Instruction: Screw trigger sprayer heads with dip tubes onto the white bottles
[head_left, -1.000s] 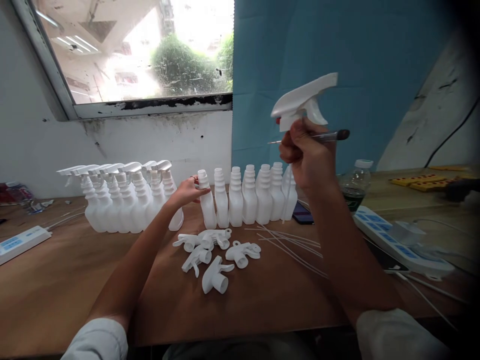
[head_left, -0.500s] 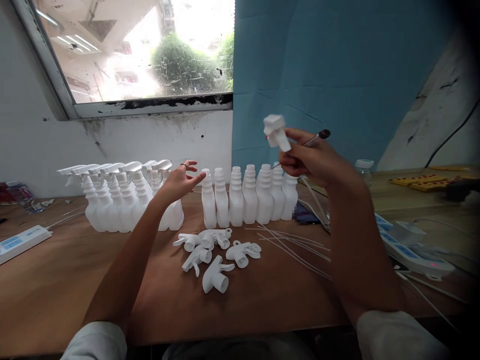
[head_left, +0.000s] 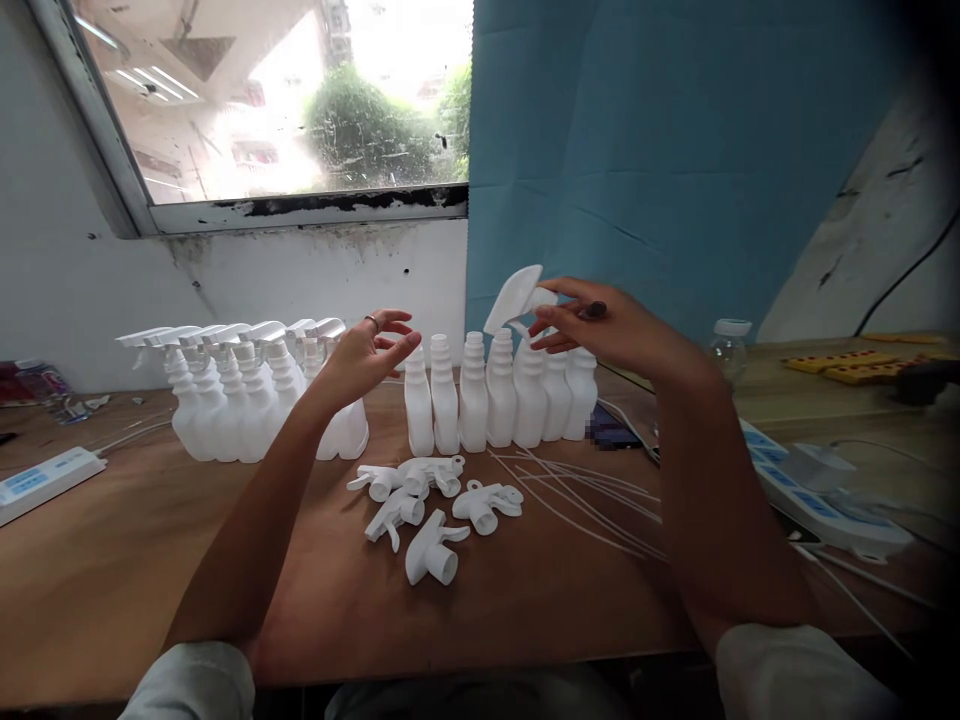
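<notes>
My right hand point(head_left: 622, 330) holds a white trigger spray head point(head_left: 517, 297) and a dark-tipped pen just above the row of open white bottles point(head_left: 495, 395), fingers pinched round both. My left hand point(head_left: 367, 358) hovers open, fingers spread, above the leftmost open bottle point(head_left: 418, 400), holding nothing. Left of it stands a group of white bottles fitted with spray heads point(head_left: 255, 390). Several loose spray heads point(head_left: 431, 505) lie on the wooden table point(head_left: 112, 570) in front of the bottles. Thin white dip tubes point(head_left: 577, 490) lie to their right.
A white power strip point(head_left: 41, 480) lies at the left edge, another power strip point(head_left: 817, 490) with cables at the right. A clear water bottle point(head_left: 724, 350) stands behind my right arm. Yellow pieces point(head_left: 847, 365) lie far right. A wall, window and blue sheet back the table.
My right hand has come down and leftward with the spray head, from high up to just over the bottle row. My left hand let go of the leftmost open bottle and opened.
</notes>
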